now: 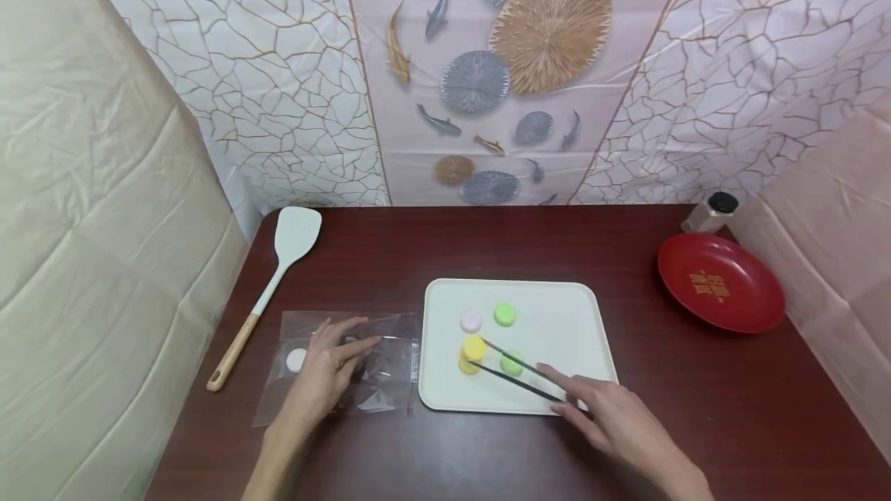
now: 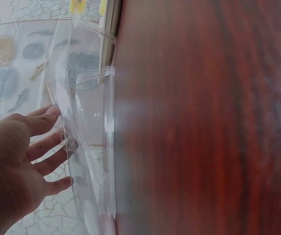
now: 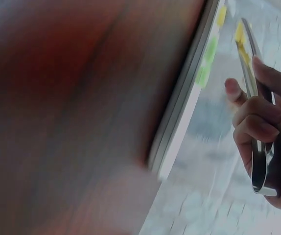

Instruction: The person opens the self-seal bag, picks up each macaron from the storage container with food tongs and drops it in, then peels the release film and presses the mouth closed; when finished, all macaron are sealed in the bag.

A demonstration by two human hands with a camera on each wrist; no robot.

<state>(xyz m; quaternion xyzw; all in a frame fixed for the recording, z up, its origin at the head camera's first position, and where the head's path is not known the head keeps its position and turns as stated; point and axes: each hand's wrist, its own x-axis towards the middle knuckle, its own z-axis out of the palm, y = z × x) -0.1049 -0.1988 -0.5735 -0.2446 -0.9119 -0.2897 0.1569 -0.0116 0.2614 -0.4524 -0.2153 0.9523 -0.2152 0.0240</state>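
A white tray lies on the brown tabletop, short of its front edge. Along the tray's left edge is a clear bag, which the left hand touches with loosely spread fingers. The right hand grips metal tongs, their tips set narrowly about a yellow disc over the tray's left half. Two green discs and a pale disc lie close by.

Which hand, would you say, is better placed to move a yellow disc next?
Probably the right hand: it holds the tongs, their tips at the yellow discs, while the left hand touches the clear bag beside the tray.
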